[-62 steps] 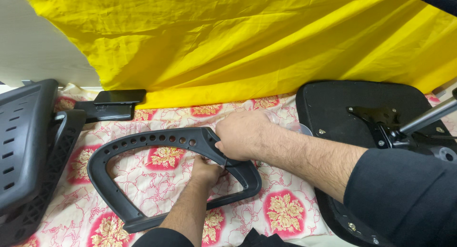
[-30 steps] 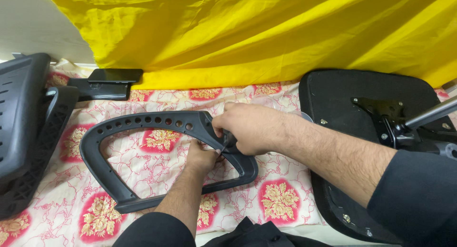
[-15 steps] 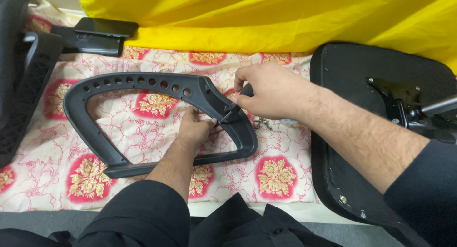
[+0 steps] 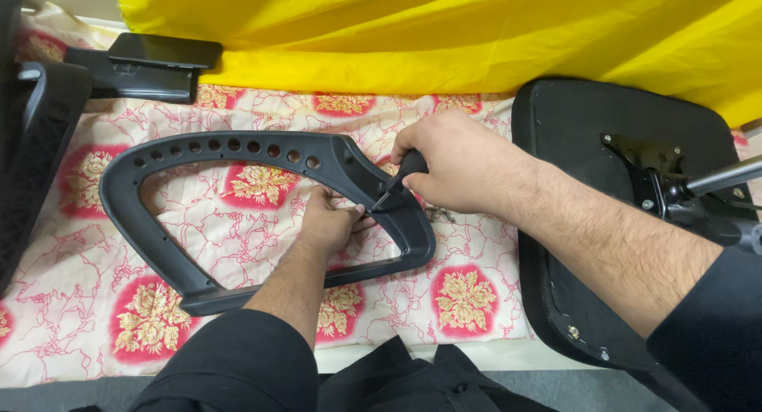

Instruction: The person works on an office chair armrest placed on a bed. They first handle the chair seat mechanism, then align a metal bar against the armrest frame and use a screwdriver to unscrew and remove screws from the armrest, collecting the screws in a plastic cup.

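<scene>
A black plastic chair armrest frame (image 4: pixel 230 154), a loop with a row of holes along its top, lies flat on a floral cloth (image 4: pixel 468 297). My left hand (image 4: pixel 329 221) reaches through the loop and presses against its inner right side. My right hand (image 4: pixel 456 166) grips a black-handled screwdriver (image 4: pixel 401 178) whose metal tip meets the frame's right curve, just by my left fingertips.
An upturned black chair seat (image 4: pixel 571 182) with a metal bracket and post lies at the right. A second black armrest pad (image 4: pixel 151 63) and a black mesh chair back (image 4: pixel 36 134) sit at the left. Yellow fabric (image 4: pixel 444 31) drapes behind. Small screws (image 4: pixel 439 215) lie under my right hand.
The view has tilted lower, bringing my sleeves and lap into sight. My right hand now shows the screwdriver angled onto the frame; my left hand stays inside the loop.
</scene>
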{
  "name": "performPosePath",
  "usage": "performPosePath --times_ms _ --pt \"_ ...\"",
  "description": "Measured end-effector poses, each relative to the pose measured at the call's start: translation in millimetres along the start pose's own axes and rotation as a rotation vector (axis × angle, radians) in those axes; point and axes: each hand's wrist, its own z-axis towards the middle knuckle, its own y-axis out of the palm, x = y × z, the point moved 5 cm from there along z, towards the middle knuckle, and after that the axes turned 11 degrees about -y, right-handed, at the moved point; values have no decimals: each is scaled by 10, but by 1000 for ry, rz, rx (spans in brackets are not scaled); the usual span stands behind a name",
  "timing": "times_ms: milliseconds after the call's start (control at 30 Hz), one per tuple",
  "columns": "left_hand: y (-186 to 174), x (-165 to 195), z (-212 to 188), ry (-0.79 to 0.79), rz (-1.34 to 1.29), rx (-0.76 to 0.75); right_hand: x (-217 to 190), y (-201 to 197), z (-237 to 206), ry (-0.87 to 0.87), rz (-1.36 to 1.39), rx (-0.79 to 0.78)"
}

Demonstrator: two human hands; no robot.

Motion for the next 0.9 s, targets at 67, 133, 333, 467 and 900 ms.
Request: performPosePath --times_ms 67,133,333,467,900 --pt "-6 -33 29 -35 13 -4 33 1 9 29 14 22" --pt "-2 -41 47 -46 11 -14 58 -11 10 39 17 55" --pt "18 -76 94 -63 -2 -15 47 8 -83 33 55 116" --pt "12 -95 110 -50 -1 -13 -156 92 -118 -153 58 76" --pt "43 -109 98 -48 -25 -63 -323 86 14 20 -65 15"
